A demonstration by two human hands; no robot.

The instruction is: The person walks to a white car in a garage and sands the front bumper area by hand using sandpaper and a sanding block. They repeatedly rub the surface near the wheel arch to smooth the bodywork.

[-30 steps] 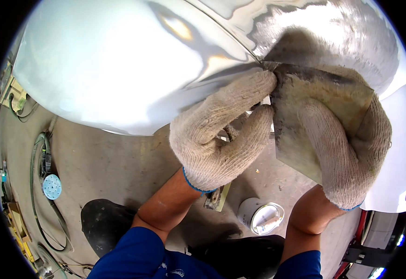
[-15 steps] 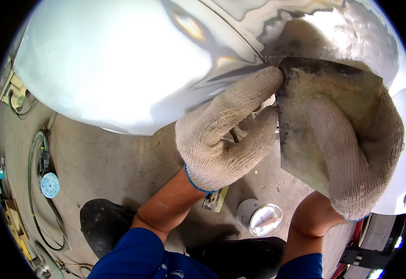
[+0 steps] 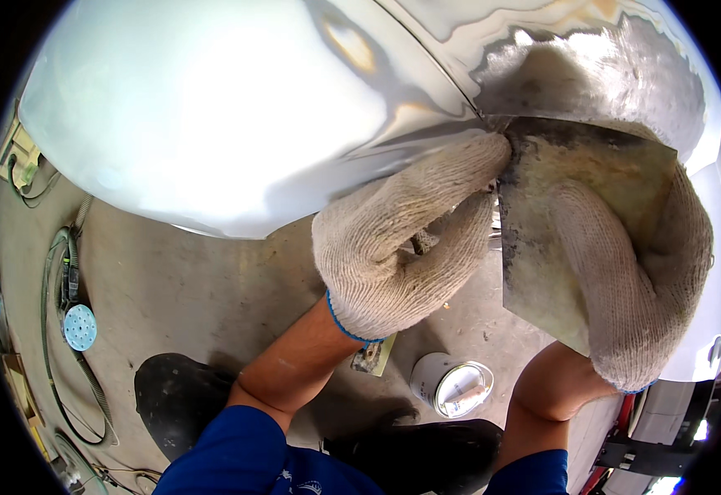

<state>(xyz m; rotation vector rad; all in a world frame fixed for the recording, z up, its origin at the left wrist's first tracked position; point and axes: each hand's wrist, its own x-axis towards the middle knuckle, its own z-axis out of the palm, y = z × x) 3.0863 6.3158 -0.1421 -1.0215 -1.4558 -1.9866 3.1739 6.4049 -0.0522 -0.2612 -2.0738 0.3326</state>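
Observation:
Both my hands wear off-white knitted gloves with blue cuffs. My right hand (image 3: 653, 301) is closed on a stiff, roughly square plate (image 3: 534, 239), with the thumb across its front and the other fingers behind. Dark smears and yellowish stains cover the plate. At its upper left edge, my left hand (image 3: 389, 247) bends its fingers together, fingertips against the edge; whatever they pinch is hidden. Just beyond both hands curves a white car body panel (image 3: 212, 107), with a seam (image 3: 426, 54) running down toward the plate's corner. Right of that seam is a sanded bare-metal patch (image 3: 616, 78).
On the concrete floor (image 3: 212, 280) between my knees stands a white can (image 3: 434, 379) with something pale on top. A small flat board (image 3: 373, 359) lies beside it. At left lies a sander with a light blue round pad (image 3: 80, 327) and a hose (image 3: 47, 330).
The view has shifted a little, so the floor things sit slightly farther left. Both hands keep their grip, and the plate appears slightly lower against the panel.

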